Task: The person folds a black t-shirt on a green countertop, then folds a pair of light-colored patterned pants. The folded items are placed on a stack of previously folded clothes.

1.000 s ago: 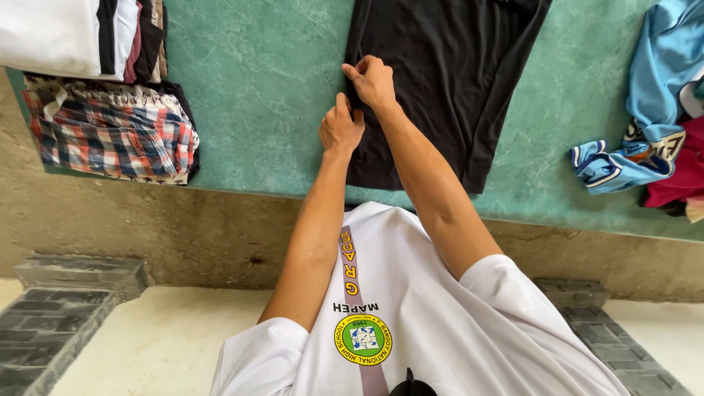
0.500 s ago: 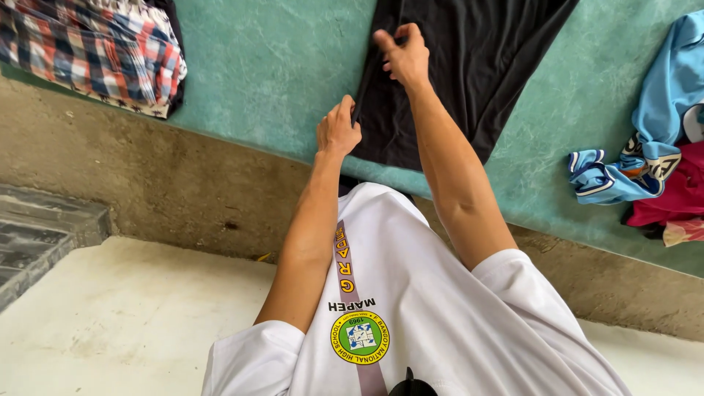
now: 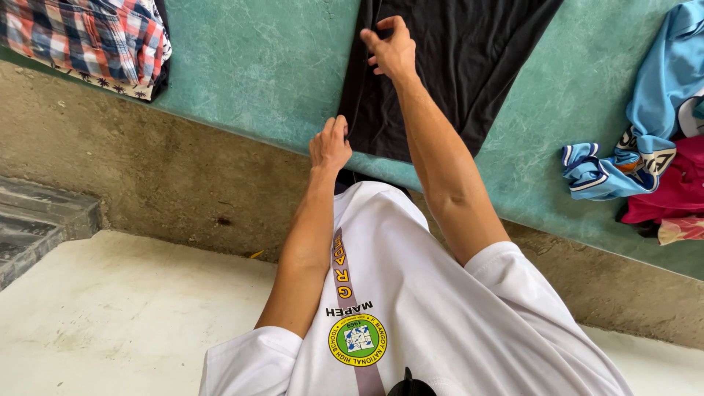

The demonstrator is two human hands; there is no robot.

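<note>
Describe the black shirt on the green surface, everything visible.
The black shirt is plain, soft-looking knit fabric, lying flat on the green table top and running out of the top of the picture. Its near hem sits close to the table's front edge. Its left edge looks folded inward. The left hand pinches that edge near the hem; the right hand grips the same edge further up. No print or collar shows.

both bare arms reach forward, nearly straight. the left hand sits nearer the body, fingers curled in a pinch, thumb uppermost. the right hand stretches farther out, wrist bent, fingers drawn together in a pinch, its forearm angled inward.
</note>
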